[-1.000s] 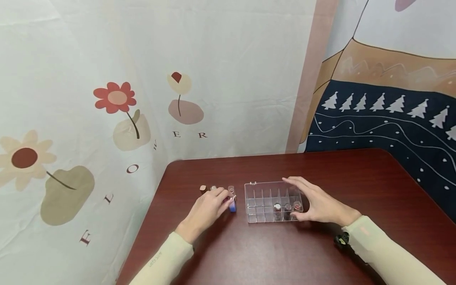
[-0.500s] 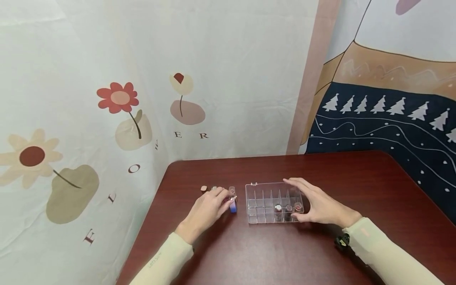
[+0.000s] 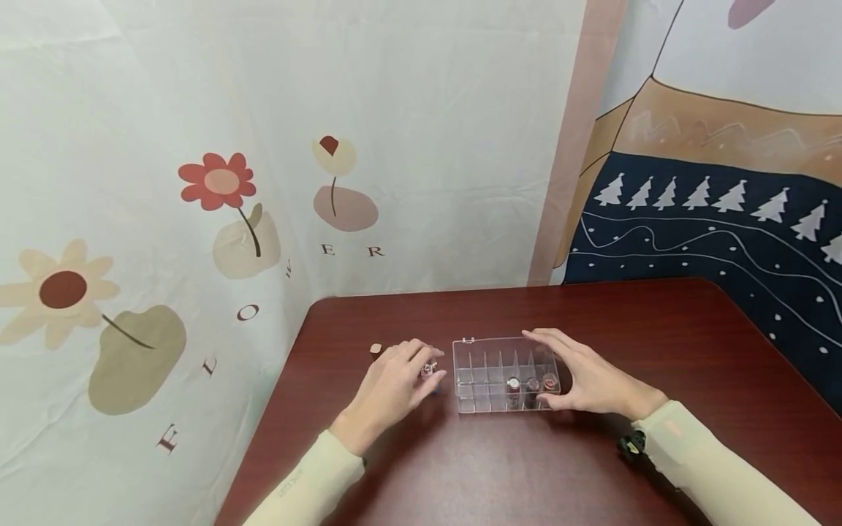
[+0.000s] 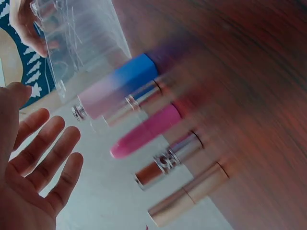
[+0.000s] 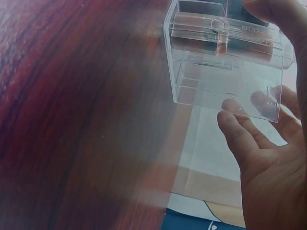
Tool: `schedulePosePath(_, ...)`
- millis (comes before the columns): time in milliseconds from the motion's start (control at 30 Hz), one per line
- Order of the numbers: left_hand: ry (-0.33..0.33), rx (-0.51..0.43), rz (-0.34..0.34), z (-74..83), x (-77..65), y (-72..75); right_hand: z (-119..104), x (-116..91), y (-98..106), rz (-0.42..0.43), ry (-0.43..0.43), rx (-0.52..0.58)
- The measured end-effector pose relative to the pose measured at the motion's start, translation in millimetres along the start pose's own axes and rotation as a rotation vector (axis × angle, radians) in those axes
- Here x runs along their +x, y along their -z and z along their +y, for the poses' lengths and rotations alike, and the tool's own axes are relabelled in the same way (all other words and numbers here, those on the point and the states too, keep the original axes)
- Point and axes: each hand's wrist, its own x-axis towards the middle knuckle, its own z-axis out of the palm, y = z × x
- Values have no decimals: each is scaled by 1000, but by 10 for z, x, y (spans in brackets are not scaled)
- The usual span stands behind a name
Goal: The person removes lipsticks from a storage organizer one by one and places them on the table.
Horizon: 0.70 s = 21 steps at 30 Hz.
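Note:
My left hand [image 3: 393, 380] is beside a row of upright lip tubes, its fingers spread apart and holding nothing. In the left wrist view, a pink-to-blue lip tube [image 4: 120, 86] stands nearest the box, then a slim clear-and-metal tube [image 4: 136, 101], a bright pink tube [image 4: 146, 132], a silver and brown tube [image 4: 168, 160] and a gold lipstick [image 4: 188, 194]. My right hand [image 3: 595, 376] grips the right end of a clear divided box [image 3: 468, 376] between thumb and fingers. Three lip tubes stand in the box's front right compartments, including a silver-topped tube [image 3: 513, 387].
The dark red wooden table [image 3: 454, 475] carries everything. Behind it hangs a pale curtain [image 3: 460, 146] with printed flowers, and a navy tree-patterned cloth [image 3: 697, 234] is at the right. A black watch-like object [image 3: 631, 444] is at my right wrist.
My left fingers have come away from the pink-to-blue tube and spread, and the hand has shifted slightly right. My right hand and the box have stayed in place.

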Motion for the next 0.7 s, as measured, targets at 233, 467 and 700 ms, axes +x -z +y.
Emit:
schedulePosePath(233,-32,-14,-28,159,134,-117,-16,-11,18,-12,-5,-8)
schedulePosePath(467,-66,-5,-96,305,287,-229,-10,-15,59,-38,-18,-7)
schedulePosePath(700,-91,-21,-111,442,405,-337,12,-51,109,-32,-7,15)
